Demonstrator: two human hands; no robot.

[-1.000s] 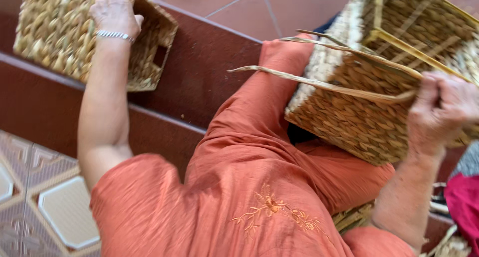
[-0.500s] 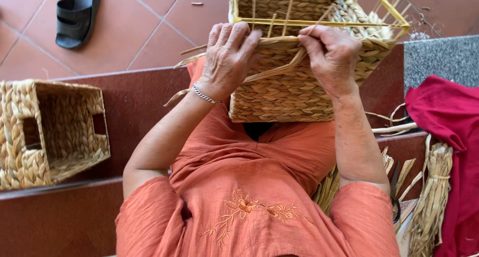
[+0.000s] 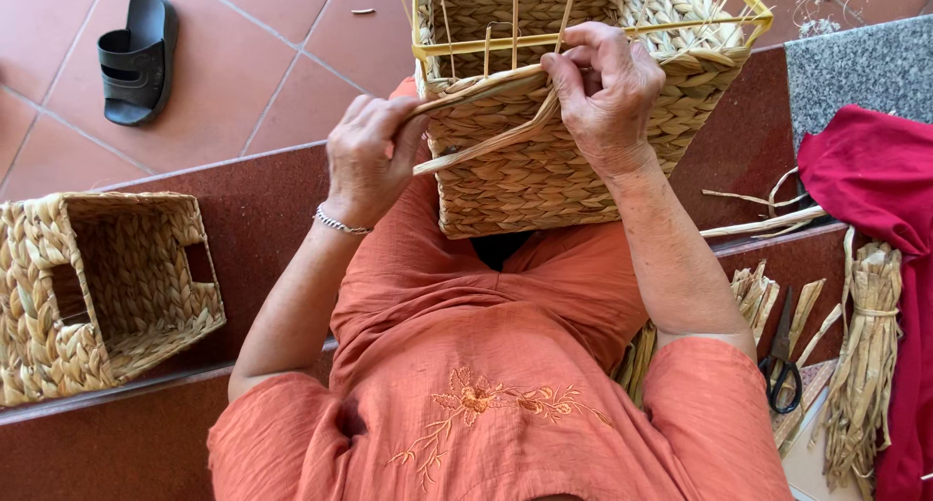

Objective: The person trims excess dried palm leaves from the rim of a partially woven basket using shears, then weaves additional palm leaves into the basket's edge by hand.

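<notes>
On the lap, the unfinished basket (image 3: 573, 122) sits tilted. I see the left hand (image 3: 364, 161) pinching the flat strand (image 3: 486, 141), the right hand (image 3: 603, 93) gripping it at the rim; I would keep tension even.

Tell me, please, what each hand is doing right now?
Left hand: closed on a flat straw strand.
Right hand: pinching the strands at the unfinished basket rim.

No packages, labels, signs or screens visible.
</notes>
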